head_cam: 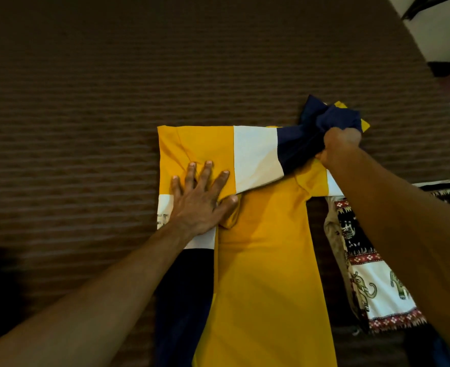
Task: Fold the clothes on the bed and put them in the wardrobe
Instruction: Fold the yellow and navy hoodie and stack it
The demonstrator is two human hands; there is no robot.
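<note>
the yellow, white and navy shirt (266, 247) lies flat on the brown striped bedspread (86, 102). the left hand (200, 200) presses it with spread fingers; farther off, the right hand (338, 147) grips its bunched navy sleeve (324, 120).

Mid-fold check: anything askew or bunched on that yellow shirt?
Yes. The navy sleeve end is bunched up in the right hand, not lying flat. The left hand presses the yellow shirt, with small wrinkles near its fingertips.
</note>
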